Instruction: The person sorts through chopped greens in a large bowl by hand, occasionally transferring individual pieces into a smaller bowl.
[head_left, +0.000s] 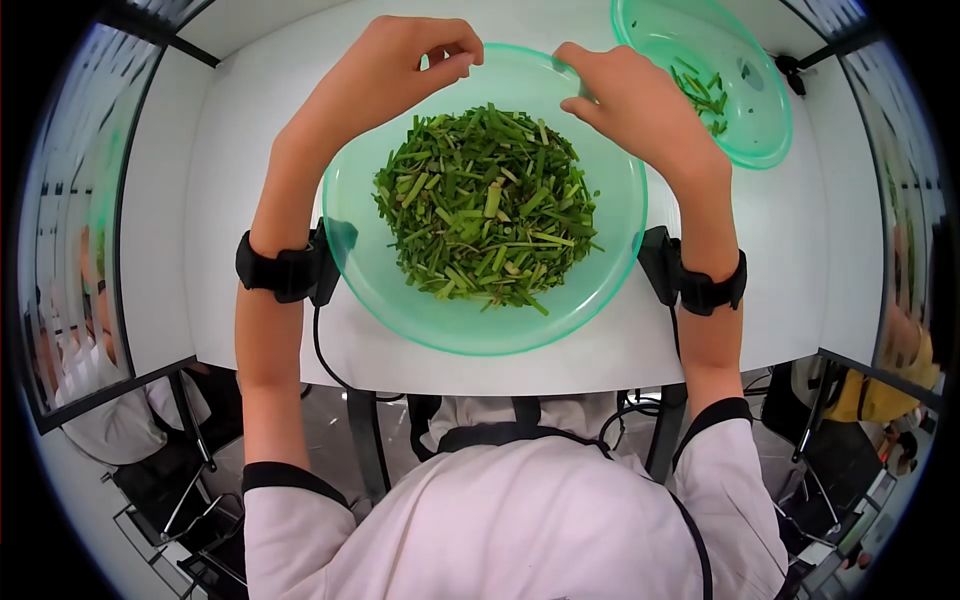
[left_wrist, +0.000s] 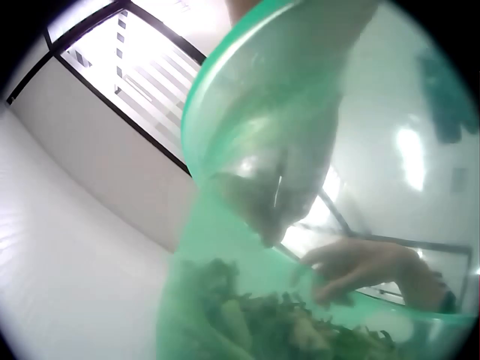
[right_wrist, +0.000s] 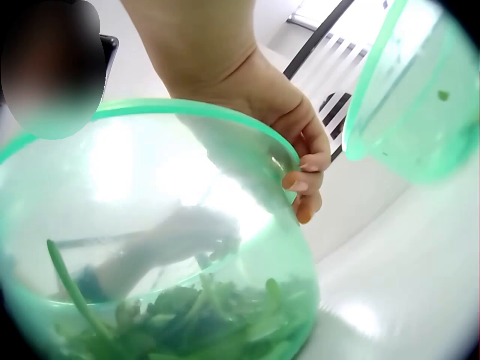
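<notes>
A wide translucent green bowl [head_left: 420, 325] stands on the white table with a heap of chopped green stems and leaves [head_left: 490, 215] inside. At its far rim, my left hand [head_left: 415, 55] has curled fingers, with thumb and fingertips together at the edge. In the left wrist view that hand shows blurred through the bowl's wall, its fingertips above the greens. Farther right along the rim, my right hand [head_left: 635, 105] grips the edge. Its curled fingers [right_wrist: 306, 184] show outside the bowl in the right wrist view; the thumb side is hidden behind the wall.
A second green bowl [head_left: 760, 130] with a few cut stems [head_left: 705, 95] sits at the table's far right. Pale panels [head_left: 160, 200] border the table [head_left: 780, 290] on both sides. Cables [head_left: 325, 355] from the wrist straps hang over the front edge.
</notes>
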